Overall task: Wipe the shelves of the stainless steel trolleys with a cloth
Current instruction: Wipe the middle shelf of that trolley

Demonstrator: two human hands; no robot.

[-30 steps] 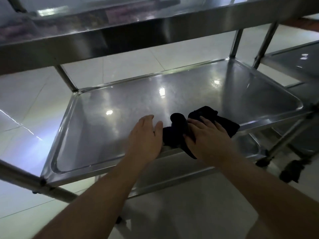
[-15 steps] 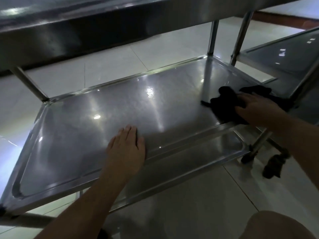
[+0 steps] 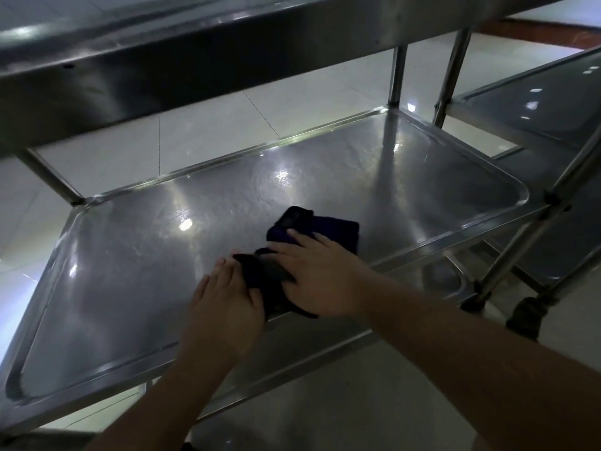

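A dark cloth (image 3: 328, 231) lies crumpled on the middle shelf (image 3: 130, 255) of a stainless steel trolley, near its front edge. My right hand (image 3: 320, 278) presses flat on the cloth with fingers spread. Just left of it, my left hand (image 3: 224, 307) lies flat on the shelf, its fingertips touching the cloth's left edge. The near part of the cloth is hidden under my right palm. The shelf surface looks shiny with light reflections.
The trolley's top shelf (image 3: 195, 60) overhangs the upper view. A lower shelf (image 3: 439, 278) shows beneath the front edge. A second trolley (image 3: 553, 102) stands close on the right, with castor wheels (image 3: 523, 317) on the pale tiled floor (image 3: 227, 125).
My right hand has slid the cloth from the shelf's right end back left to the front middle. My left hand stayed on the shelf and now touches the cloth.
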